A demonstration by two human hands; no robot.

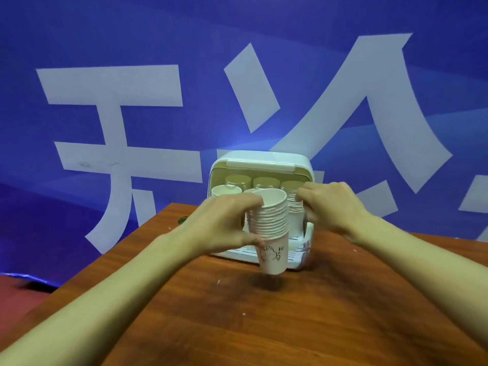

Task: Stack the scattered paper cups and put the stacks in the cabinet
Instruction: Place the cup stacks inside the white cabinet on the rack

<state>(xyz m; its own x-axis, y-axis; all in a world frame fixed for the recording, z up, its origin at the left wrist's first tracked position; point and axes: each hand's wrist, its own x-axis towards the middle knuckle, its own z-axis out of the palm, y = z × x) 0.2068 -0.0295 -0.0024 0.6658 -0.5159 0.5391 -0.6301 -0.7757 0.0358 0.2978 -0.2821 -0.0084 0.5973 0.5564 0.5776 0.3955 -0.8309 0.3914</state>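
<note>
The left hand (227,223) grips the upright stack of cups (272,225) just in front of the open cabinet (264,158), while the right hand (330,207), nearer it, curls at an inner stack (295,211), grip not clear.

A reddish-brown wooden table (290,326) runs from near to far, with a few tiny white scraps (218,282) scattered on it. A small dark thing (181,220) sits at its far left edge. Behind hangs a blue banner (132,35) with large white characters (116,85). Red floor (15,294) shows at the near left.
</note>
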